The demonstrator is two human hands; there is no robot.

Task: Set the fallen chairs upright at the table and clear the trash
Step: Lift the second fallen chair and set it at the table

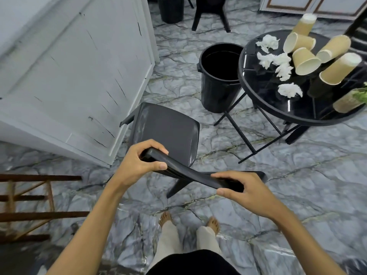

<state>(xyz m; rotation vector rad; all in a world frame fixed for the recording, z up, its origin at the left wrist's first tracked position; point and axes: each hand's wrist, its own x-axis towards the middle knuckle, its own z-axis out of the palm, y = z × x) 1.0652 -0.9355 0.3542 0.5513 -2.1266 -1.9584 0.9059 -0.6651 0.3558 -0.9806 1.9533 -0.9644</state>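
A dark grey plastic chair (166,132) stands on the marble floor right in front of me, seat facing up. My left hand (139,163) grips the left end of its backrest top edge and my right hand (244,192) grips the right end. To the right stands a round black glass table (264,96). On it lie several tan paper cups (304,60), some tipped over, and several crumpled white tissues (289,90). An open black trash bin (218,80) stands on the floor beside the table's left edge.
A white cabinet (79,76) stands close to the chair's left side. A wooden rack (29,205) lies at the lower left. Another black chair (210,12) and a second black bin (171,8) stand at the back. My bare feet (188,223) are just behind the chair.
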